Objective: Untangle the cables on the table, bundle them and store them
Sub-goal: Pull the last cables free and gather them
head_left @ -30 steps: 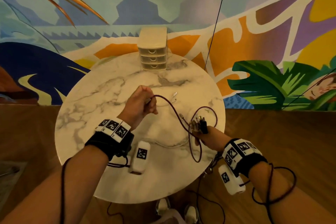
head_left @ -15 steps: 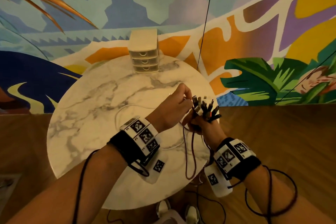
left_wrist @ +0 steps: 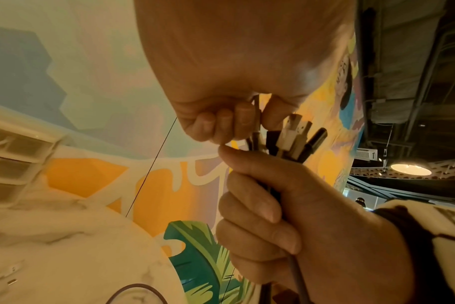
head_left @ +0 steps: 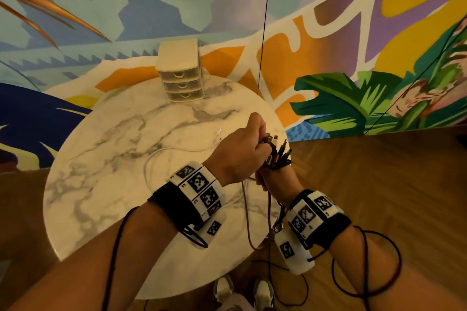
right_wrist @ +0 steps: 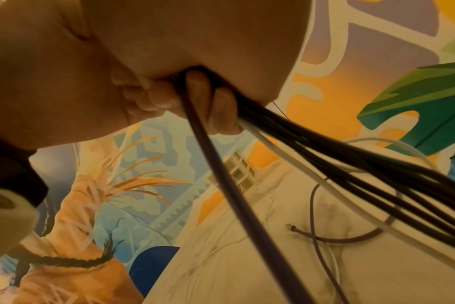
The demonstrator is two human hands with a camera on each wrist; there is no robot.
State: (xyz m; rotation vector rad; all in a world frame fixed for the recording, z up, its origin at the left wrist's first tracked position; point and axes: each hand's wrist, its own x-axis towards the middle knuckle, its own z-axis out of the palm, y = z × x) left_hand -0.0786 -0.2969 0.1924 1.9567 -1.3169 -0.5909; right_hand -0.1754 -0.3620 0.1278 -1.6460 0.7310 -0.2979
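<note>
1. A bunch of dark and white cable plugs (head_left: 278, 156) is gripped upright in the right hand (head_left: 274, 179), over the round marble table's (head_left: 106, 184) right edge.
2. One plug is pinched by the left hand (head_left: 242, 151), fingers curled, reached across.

Glossy marble table (head_left: 106, 184), matt plastic drawers (head_left: 180, 68), wooden floor (head_left: 379, 184)

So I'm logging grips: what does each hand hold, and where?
The right hand grips the bunch of dark and white cables just below their plugs; the left hand pinches one plug end.

marble table (head_left: 106, 184), drawer unit (head_left: 180, 70) (far edge), white cable (head_left: 161, 159)
</note>
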